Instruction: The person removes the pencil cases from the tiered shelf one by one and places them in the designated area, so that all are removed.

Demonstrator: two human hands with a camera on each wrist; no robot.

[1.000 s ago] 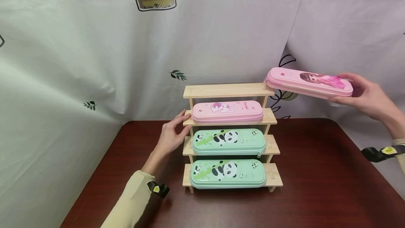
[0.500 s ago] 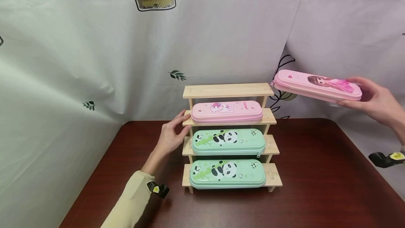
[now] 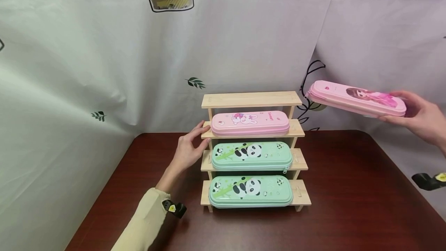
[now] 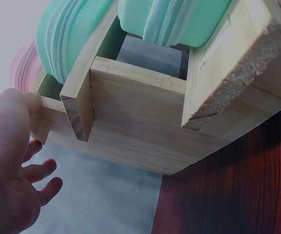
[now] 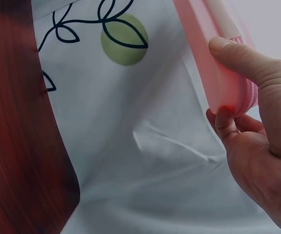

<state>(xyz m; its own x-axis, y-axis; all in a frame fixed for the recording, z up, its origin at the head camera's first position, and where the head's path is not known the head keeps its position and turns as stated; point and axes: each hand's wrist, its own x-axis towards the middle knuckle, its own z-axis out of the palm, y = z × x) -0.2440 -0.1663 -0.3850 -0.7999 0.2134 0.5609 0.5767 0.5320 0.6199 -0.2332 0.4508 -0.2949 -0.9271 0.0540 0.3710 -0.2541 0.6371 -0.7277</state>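
Observation:
My right hand grips one end of a pink pencil case with a girl printed on its lid, held in the air to the right of a stepped wooden rack. In the right wrist view the thumb lies along the zipped side of the case, fingertips round its end. My left hand pinches the left end of the rack's second shelf from the top, thumb on the wood. That shelf bears a pink bunny pencil case. Two mint panda pencil cases lie on the lower shelves; the top shelf is bare.
The rack stands on a dark red wooden table. White cloth with leaf prints hangs behind and along the sides, close to the table's back edge. Black camera bands are on the wrists.
My right hand has carried the pink girl pencil case rightward and slightly down, away from the rack's top shelf. The left hand and the rack have stayed in place.

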